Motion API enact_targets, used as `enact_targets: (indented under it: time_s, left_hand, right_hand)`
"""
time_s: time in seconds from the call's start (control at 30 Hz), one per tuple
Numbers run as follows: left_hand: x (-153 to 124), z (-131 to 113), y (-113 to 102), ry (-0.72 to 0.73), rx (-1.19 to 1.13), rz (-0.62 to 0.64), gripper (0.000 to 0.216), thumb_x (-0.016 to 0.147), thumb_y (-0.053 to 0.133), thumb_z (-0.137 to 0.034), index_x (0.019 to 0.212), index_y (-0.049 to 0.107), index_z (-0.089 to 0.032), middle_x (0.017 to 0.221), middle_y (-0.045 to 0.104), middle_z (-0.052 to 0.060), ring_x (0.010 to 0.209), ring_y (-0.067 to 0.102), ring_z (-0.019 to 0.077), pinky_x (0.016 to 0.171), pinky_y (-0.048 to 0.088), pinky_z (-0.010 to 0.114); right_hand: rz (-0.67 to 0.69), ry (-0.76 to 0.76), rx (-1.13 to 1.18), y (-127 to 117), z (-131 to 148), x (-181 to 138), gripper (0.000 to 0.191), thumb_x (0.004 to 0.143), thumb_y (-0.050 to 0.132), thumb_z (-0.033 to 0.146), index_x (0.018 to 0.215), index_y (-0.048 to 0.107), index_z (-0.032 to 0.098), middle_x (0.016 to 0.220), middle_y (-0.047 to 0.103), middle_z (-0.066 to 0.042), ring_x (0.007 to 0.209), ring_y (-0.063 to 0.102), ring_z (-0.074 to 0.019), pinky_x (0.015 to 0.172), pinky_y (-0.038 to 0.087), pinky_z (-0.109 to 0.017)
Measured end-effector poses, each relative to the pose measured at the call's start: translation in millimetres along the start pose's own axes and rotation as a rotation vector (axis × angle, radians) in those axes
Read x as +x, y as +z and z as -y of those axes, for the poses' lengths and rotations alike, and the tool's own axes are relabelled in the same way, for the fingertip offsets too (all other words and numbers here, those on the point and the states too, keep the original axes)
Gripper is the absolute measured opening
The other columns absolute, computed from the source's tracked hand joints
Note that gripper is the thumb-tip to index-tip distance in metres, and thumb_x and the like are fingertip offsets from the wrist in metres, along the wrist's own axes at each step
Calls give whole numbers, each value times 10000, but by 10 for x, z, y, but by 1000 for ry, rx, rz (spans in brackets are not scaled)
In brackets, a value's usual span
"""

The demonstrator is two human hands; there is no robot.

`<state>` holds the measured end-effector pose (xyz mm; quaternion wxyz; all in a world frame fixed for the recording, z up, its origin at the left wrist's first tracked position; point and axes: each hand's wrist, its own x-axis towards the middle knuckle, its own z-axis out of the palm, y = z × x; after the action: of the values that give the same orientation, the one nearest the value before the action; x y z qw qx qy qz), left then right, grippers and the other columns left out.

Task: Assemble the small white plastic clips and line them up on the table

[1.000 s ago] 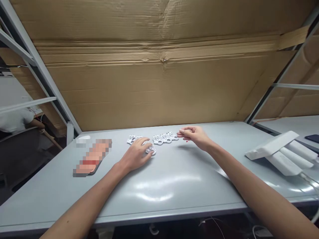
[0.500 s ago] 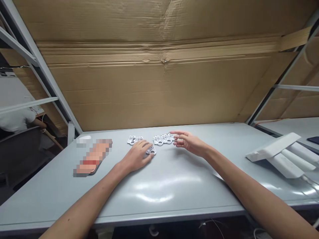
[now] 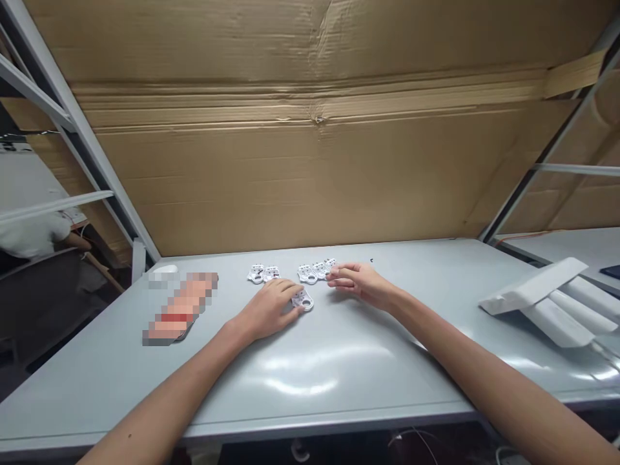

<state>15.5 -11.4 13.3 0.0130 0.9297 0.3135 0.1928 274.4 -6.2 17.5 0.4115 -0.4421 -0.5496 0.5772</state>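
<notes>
The left hand (image 3: 271, 309) lay palm down on the grey table (image 3: 339, 361), fingers spread, its fingertips pressing a single white plastic part (image 3: 305, 299) flat rather than gripping it. The right hand (image 3: 362, 284), fingers loosely extended and holding nothing, touched the right end of a row of white parts (image 3: 316, 271). Another pair of parts (image 3: 263, 274) sat just beyond the left hand, near the cardboard wall (image 3: 310, 174).
</notes>
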Motion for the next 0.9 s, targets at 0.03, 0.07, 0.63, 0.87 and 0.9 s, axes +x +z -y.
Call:
enact_targets:
  time_s: [0.03,0.07,0.63,0.87,0.9]
  left_hand:
    - [-1,-1,-4,0,1,4,280,958,497,-323,1190,607,-211,1154,659,102,1083,597,268,951,467,419]
    - [-2,-2,-7,1,1,6,273,958,497,-317,1184,609,-211,1151,658,101,1085,596,266,951,467,416]
    - [-13,40,29,-22,51,-10,339,929,588,-440,1155,636,-192,1254,610,129,1218,514,311,1050,414,484]
    - [23,-75,71,45,-107,-5,361,924,616,-439,1206,626,-213,1216,625,106,1176,540,282,995,455,420]
    - [24,-77,80,55,-116,-8,364,924,617,-443,1211,626,-220,1205,628,103,1158,550,278,986,459,414]
  right_hand:
    - [-10,7,-14,12,-14,-1,218,813,718,380,903,707,181,1089,713,-125,1046,672,-253,945,542,-389]
    - [-17,14,-25,21,-29,-1,234,812,722,390,905,712,176,1074,713,-128,1030,675,-251,933,548,-386]
    - [23,-46,-182,95,48,-79,331,792,712,492,898,765,183,1040,690,-94,919,653,-208,820,545,-329]
    - [-26,-379,-460,238,-78,-42,201,826,675,377,885,774,212,946,748,-84,901,689,-249,822,546,-398]
    - [-25,-453,-515,260,-107,-39,173,839,661,350,888,774,228,998,745,-81,957,681,-253,867,532,-410]
